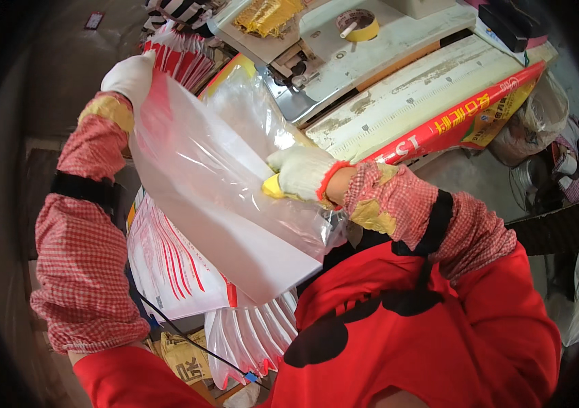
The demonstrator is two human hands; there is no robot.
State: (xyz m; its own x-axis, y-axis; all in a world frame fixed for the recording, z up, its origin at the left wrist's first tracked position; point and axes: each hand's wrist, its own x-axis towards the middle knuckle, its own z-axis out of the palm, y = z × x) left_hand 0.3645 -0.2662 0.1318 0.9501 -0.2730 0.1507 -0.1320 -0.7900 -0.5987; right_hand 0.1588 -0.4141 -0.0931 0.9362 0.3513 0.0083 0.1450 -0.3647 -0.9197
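A long white sack with a translucent sheen stretches diagonally between my two hands. My left hand, in a white glove, is closed on its upper end at the far left. My right hand, in a white knitted glove with yellow fingertips, is closed on clear plastic film at the sack's right side. Its fingertips are partly hidden, and whether film and sack are one piece I cannot tell. Beyond the sack lies another clear plastic bag with a yellow and red edge.
A pale sewing machine stands at the far side, with a yellow tape roll on top. A red and yellow printed sack lies along its near edge. Stacked red-and-white sacks, printed sacks and folded white sacks surround my work.
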